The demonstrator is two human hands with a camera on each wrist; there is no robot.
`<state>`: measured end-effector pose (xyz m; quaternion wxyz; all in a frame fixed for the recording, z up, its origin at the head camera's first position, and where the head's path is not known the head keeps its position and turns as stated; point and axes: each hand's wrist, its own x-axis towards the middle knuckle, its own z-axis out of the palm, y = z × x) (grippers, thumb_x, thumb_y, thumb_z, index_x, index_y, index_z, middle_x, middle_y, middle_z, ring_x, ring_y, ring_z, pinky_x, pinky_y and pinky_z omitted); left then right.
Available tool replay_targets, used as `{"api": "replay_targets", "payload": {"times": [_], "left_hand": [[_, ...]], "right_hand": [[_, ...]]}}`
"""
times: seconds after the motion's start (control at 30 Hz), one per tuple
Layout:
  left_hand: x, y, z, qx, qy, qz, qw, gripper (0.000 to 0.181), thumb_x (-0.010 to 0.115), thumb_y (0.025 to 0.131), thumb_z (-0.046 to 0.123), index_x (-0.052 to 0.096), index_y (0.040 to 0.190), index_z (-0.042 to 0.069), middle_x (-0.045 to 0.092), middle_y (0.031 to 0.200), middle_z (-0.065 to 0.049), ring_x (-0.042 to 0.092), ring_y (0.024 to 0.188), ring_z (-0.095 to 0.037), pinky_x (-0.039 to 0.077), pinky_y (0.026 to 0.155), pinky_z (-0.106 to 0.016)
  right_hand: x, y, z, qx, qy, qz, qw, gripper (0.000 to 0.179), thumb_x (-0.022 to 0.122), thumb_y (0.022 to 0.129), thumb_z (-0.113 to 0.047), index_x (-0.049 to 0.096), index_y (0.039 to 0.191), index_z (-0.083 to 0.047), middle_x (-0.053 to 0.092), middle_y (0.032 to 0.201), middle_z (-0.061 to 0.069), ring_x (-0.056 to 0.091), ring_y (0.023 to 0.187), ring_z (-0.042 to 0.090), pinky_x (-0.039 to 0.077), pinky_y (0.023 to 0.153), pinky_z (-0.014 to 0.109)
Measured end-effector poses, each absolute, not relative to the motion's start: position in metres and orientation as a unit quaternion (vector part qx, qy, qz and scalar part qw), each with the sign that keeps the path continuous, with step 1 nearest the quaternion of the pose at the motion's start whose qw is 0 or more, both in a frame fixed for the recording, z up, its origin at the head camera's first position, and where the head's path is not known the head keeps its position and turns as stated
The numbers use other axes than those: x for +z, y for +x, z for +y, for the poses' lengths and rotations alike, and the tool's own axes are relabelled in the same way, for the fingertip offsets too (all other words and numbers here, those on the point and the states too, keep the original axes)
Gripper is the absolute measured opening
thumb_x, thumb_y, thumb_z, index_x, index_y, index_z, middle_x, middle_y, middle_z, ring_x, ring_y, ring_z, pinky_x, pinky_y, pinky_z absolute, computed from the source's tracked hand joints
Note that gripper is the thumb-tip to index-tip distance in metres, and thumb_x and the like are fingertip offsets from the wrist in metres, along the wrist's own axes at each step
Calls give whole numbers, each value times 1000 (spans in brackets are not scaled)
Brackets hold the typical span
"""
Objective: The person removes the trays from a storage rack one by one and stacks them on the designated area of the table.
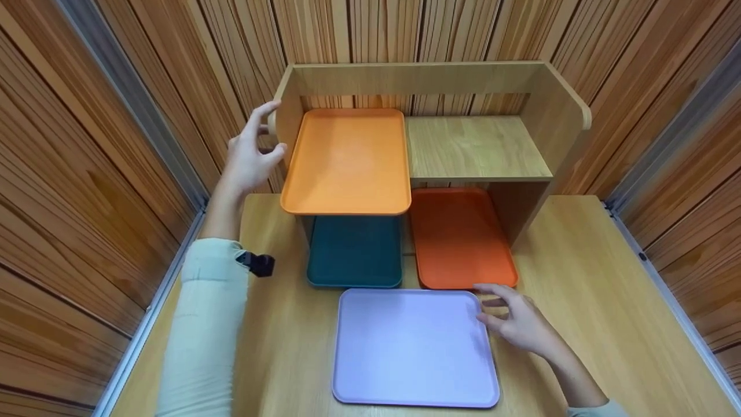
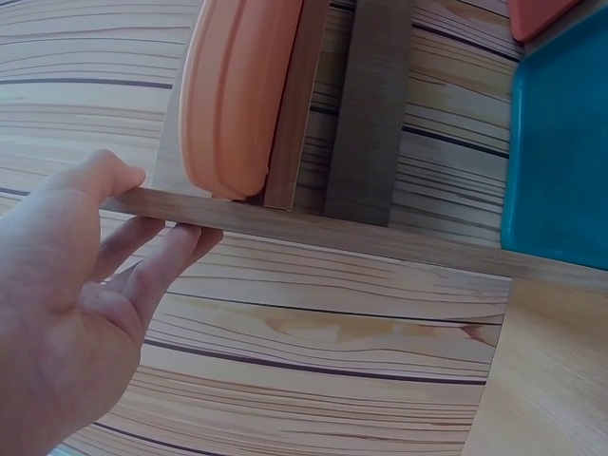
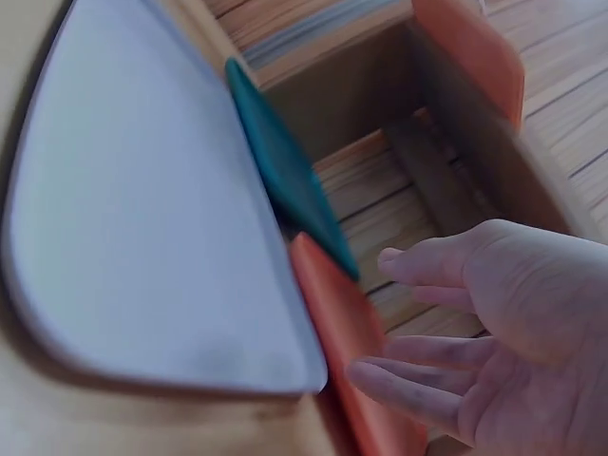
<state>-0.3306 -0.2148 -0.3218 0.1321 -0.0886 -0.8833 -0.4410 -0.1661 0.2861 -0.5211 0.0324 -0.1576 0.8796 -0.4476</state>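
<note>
Pale wood desk (image 1: 579, 301), plank walls (image 1: 382, 29) on 3 sides. Teal tray (image 1: 354, 255): rear hidden under shelf (image 1: 480, 147). Right sleeve (image 1: 596, 410) cut off at head-view edge. Right-wrist view blurred. Purple tray (image 1: 414, 347) flat on desk before shelf, long axis left-right. Left hand (image 1: 252, 159): grip pinching shelf's left panel (image 2: 427, 247). Right hand (image 1: 521, 324): grip wide, near tray's far right corner.

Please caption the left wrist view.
Left hand grips a flat brown wooden side panel near an orange rectangular plastic tray.
</note>
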Motion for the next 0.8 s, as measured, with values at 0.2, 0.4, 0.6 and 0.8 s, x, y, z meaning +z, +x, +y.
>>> {"api": "replay_targets", "payload": {"times": [0.2,0.4,0.6,0.8], "left_hand": [[-323,-331,-215,-441,-86,-883,135,70,63,112,12,40,173,38,63,160,-21,76,119,-39,61,88,-28],[-323,-329,-215,-442,-89,-884,127,71,62,112,12,38,173,39,61,161,-23,75,121,-40,63,90,-31],[-322,-327,-215,-439,-95,-884,131,72,63,112,11,37,174,38,62,158,-22,74,106,-36,55,77,-21],[-320,-326,-214,-442,-91,-883,128,71,62,113,13,37,174,40,61,160,-23,74,115,-39,56,79,-20]], "right_hand": [[-499,-164,272,-478,-152,865,-15,52,84,96,4,71,146,-3,71,148,24,75,128,45,71,93,39],[-483,-164,262,-498,-144,853,-69,57,87,92,5,73,146,-8,74,146,17,76,129,20,65,96,21],[-476,-168,251,-544,-168,813,-120,60,87,88,11,72,145,1,73,139,-15,69,126,-8,64,95,16],[-470,-171,240,-579,-154,792,-116,70,87,88,12,64,154,2,67,144,-26,69,130,-7,64,98,18]]}}
